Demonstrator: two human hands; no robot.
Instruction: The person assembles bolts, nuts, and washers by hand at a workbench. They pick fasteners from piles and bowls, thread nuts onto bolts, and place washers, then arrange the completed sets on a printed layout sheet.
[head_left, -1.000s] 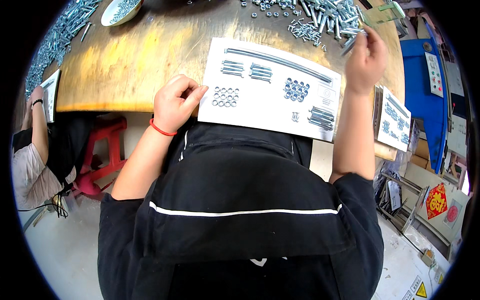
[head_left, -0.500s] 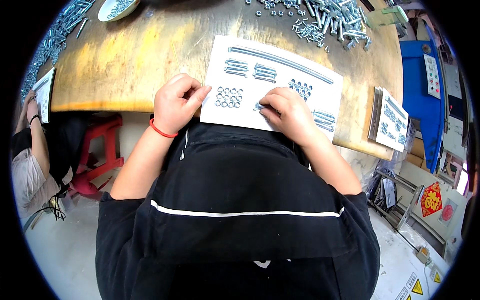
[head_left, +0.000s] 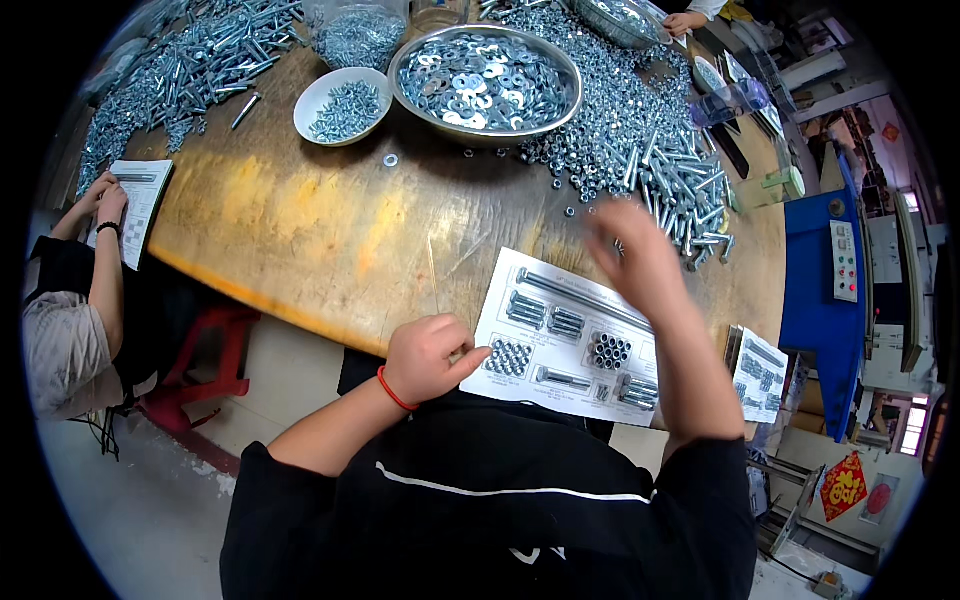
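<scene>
White sheet (head_left: pixel 488 318) at the near edge of the wooden table (head_left: pixel 300 230), directly before the seated person, tilted so that its right end lies lower in view. Along its upper part runs a long, grey, metallic rod (head_left: pixel 585 300). Beneath this sit two compact groups of bolts, a left group (head_left: pixel 525 309) and a right group (head_left: pixel 566 322), their shafts packed side by side. Lower left, a tidy block of pale rings (head_left: pixel 509 357); right of centre, a block of bolder rings (head_left: pixel 609 350) with dark centres. Along the bottom: a bright bolt shape (head_left: pixel 562 378), a small cluster of screws (head_left: pixel 602 392) and a bundle of shafts (head_left: pixel 637 391). Fine lines and lettering frame several of these groups. From here one cannot tell which are printed and which are laid on.

Left hand (head_left: pixel 428 358), ringed at the wrist by a red cord (head_left: pixel 397 390): fingers curled, thumb tip at the sheet's left edge; whether it pinches the paper cannot be told. Right hand (head_left: pixel 640 255), blurred: above the sheet's upper edge, fingers bent, beside the heap of loose bolts (head_left: pixel 680 190); whether anything is gripped cannot be told.
</scene>
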